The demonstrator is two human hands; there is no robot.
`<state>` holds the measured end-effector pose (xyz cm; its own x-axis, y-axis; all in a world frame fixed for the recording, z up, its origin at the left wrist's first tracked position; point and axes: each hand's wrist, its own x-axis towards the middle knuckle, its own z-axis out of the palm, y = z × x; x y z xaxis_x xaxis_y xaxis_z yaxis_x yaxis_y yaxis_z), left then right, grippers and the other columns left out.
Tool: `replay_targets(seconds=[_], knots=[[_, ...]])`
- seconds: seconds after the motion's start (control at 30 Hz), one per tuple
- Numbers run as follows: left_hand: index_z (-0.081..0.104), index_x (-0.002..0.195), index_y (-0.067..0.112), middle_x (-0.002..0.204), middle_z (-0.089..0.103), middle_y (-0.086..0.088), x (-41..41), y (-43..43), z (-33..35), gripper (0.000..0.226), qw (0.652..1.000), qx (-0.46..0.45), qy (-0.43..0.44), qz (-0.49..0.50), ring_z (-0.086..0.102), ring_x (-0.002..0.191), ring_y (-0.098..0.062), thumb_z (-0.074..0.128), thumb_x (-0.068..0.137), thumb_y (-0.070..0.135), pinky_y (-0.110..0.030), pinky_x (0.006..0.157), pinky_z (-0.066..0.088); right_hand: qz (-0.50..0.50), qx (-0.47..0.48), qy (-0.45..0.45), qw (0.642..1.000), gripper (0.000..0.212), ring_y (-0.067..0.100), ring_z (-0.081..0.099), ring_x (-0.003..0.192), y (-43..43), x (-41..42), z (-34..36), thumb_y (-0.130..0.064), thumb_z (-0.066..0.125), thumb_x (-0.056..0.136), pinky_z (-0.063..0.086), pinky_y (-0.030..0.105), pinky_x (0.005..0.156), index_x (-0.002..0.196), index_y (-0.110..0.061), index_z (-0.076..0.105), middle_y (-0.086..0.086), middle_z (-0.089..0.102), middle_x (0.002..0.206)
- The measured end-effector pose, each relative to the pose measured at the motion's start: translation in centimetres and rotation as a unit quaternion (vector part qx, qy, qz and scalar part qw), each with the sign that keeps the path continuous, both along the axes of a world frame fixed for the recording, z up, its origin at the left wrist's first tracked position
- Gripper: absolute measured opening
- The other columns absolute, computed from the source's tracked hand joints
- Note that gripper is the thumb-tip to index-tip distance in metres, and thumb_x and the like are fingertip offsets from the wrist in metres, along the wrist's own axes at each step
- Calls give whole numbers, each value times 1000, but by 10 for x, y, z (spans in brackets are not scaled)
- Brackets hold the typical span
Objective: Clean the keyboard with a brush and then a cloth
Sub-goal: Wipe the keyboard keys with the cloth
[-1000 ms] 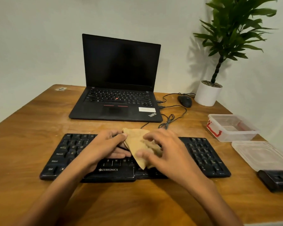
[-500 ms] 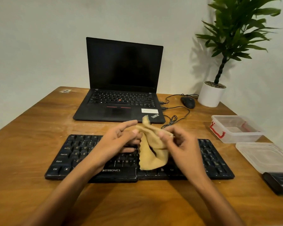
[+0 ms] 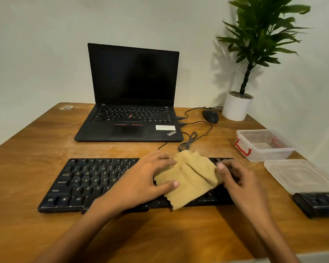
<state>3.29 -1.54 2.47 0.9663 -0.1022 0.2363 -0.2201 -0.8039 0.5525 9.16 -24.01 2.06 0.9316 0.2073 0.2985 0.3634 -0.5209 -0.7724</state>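
Wooden desk [image 3: 27,168] against a pale wall: the tan cloth [image 3: 190,179], bunched and lifted between both hands half a second ago, now lies opened over the middle-right keys of the black keyboard [image 3: 87,179], its near corner hanging past the front edge. Wiping looks ready to begin. The left hand [image 3: 141,179] lies low, fingers spread and fairly straight, thumb pressing the cloth's left edge. The right hand [image 3: 237,179], fingers curled, pinches its right edge.
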Motion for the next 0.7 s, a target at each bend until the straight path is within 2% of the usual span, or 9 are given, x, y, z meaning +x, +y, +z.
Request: replay_targets(seconds=[0.1,0.2,0.3,0.4,0.5,0.6,0.7], knots=[[41,133,37,144,30,18,2,-5,-1,58,999,29,8,-15,12,123,13,54,80,59,-17,107,15,-23,-54,-7,998,44,5,59,70,2,0,-2,-69,42,74,52,35,59,88,-33,62,-11,64,75],[37,135,38,149,25,15,3,-6,-3,59,998,50,37,-30,6,128,10,52,82,57,-23,110,11,-38,-123,-6,992,58,10,58,82,10,7,-2,-77,39,69,53,40,67,97,-31,61,-11,64,86],[30,139,40,153,13,16,4,-5,-5,62,993,59,87,-54,-2,137,4,49,83,58,-35,117,6,-38,-146,-2,989,38,14,58,91,20,12,4,-59,53,80,52,41,73,100,-26,59,-9,63,92],[25,140,42,153,6,18,6,-1,-4,62,989,73,113,-68,-7,138,2,46,84,58,-37,117,-1,-37,-157,-23,987,19,12,55,79,26,13,11,-40,62,84,50,37,68,92,-25,54,-16,53,76],[22,139,44,152,2,20,6,2,-5,60,986,92,114,-76,-12,137,4,43,85,58,-37,116,-7,-55,-166,-50,983,12,15,56,71,23,11,11,-27,60,87,49,37,64,88,-23,48,-12,51,70],[28,138,43,152,6,21,3,3,-5,53,988,69,98,-99,-16,136,7,44,88,53,-37,116,-8,-76,-187,-81,976,11,17,57,64,11,7,9,-21,55,89,43,32,55,88,-22,44,-7,53,66],[41,131,42,148,18,24,0,7,0,44,987,39,77,-136,-13,135,12,50,88,46,-33,116,-7,-44,-212,-71,974,9,15,57,64,0,4,10,-21,52,91,41,31,54,89,-25,45,-8,53,66]])
